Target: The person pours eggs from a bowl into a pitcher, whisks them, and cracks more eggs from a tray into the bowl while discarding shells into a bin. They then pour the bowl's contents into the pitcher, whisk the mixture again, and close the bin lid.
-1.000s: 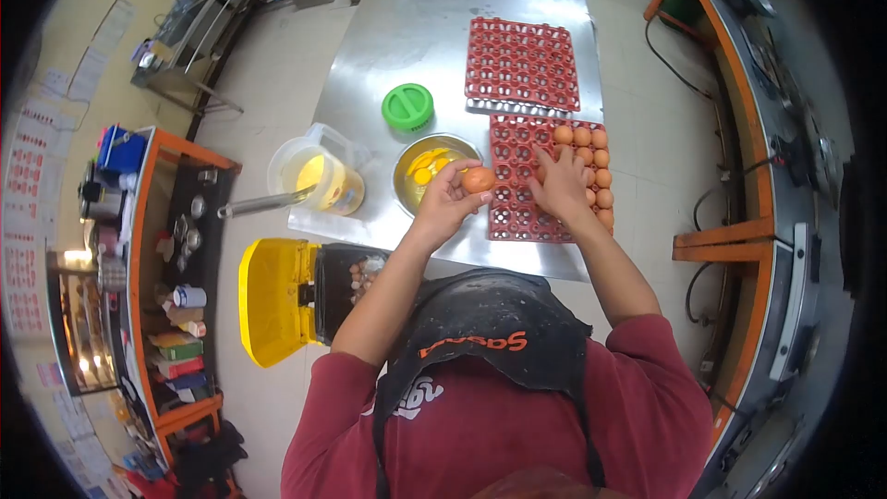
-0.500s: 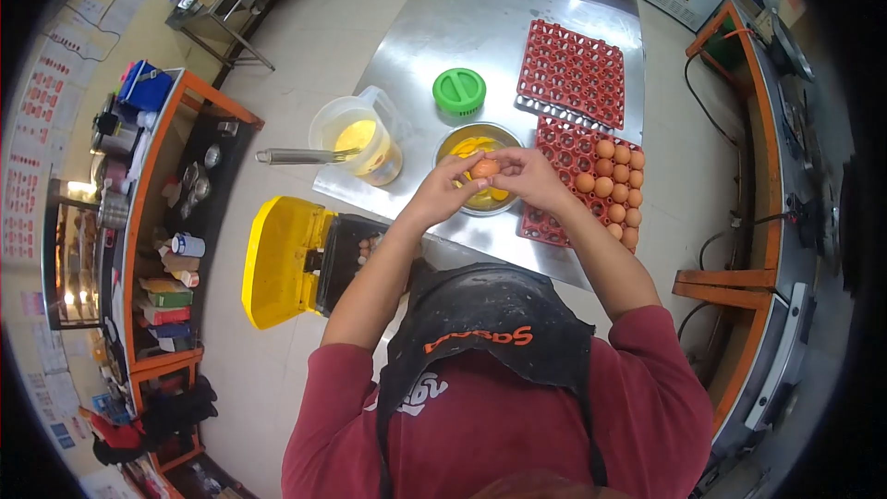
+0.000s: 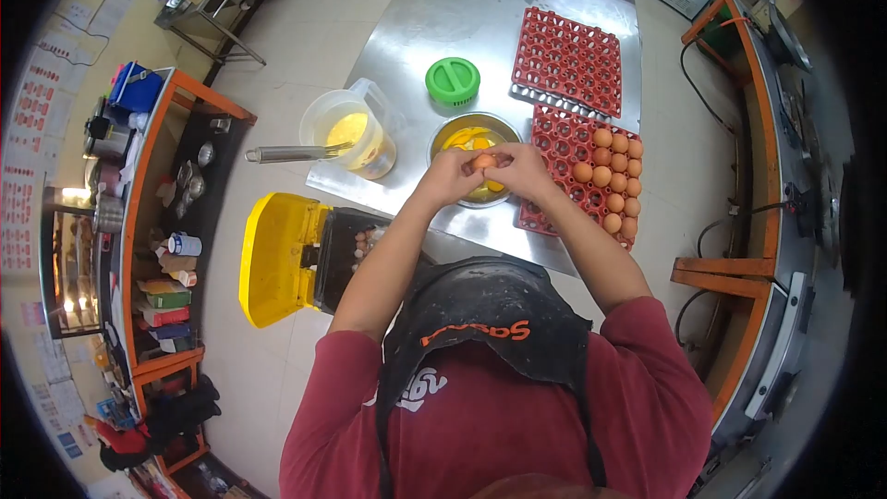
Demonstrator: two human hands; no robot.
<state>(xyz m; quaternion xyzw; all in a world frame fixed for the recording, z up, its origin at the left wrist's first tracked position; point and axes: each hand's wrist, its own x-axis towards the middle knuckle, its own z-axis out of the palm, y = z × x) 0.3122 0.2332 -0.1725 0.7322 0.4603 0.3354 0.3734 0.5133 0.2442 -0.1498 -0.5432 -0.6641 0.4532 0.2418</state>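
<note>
Both my hands grip one brown egg (image 3: 484,162) over a metal bowl (image 3: 435,134). My left hand (image 3: 450,176) has it from the left, fingers closed round it; my right hand (image 3: 525,172) pinches it from the other side. Yellow yolks and clear egg white (image 3: 469,139) lie in the bowl below. Close to my right hand is a red egg tray (image 3: 560,145), with several brown eggs (image 3: 617,180) along its right side and bare cups on its left.
Left of the bowl stands a plastic jug (image 3: 377,143) of yellow liquid with a metal-handled whisk (image 3: 286,154) across it. A green lid (image 3: 453,81) and stacked red trays (image 3: 567,60) lie farther back. A bin with its yellow lid (image 3: 277,259) raised holds eggshells (image 3: 361,245) by the table's front edge.
The egg stays between my hands over the bowl, and my fingers have drawn closer together around it, covering more of it. The whole view has shifted slightly.
</note>
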